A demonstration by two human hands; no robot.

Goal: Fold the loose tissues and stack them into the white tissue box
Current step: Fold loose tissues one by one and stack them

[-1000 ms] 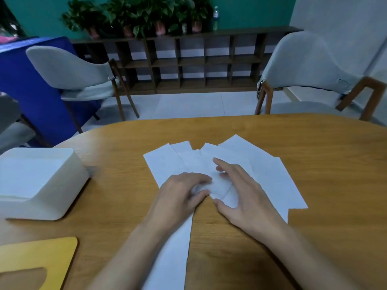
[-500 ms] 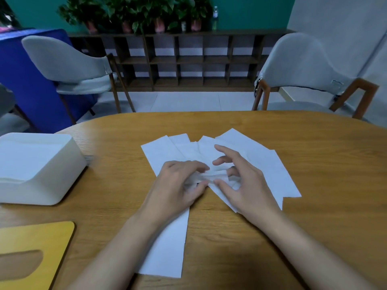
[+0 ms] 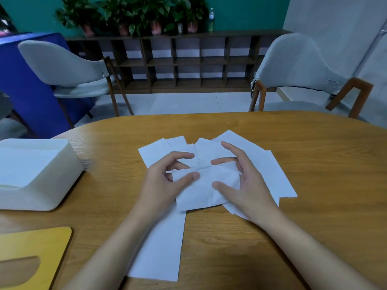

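yellow lid (image 3: 41, 243): nearer than the white tissue box (image 3: 41, 185); cut off by the frame's edge, its slot only partly in view.
long tissue (image 3: 163, 248): right of the box and nearer; its far end is hidden under the left forearm (image 3: 117, 248).
left hand (image 3: 165, 181): thumb and curled fingers pinch the left edge of the held tissue (image 3: 207, 191); half a second ago it was bunched low on the pile.
right hand (image 3: 247, 185): thumb on top, fingers curled behind the tissue's right edge.
held tissue: right of the box, creased, now lifted and spread wider.
loose tissues (image 3: 270, 170): fanned out right of the box, partly covered by the hands.
white tissue box: open-topped; pale inside, contents unclear.
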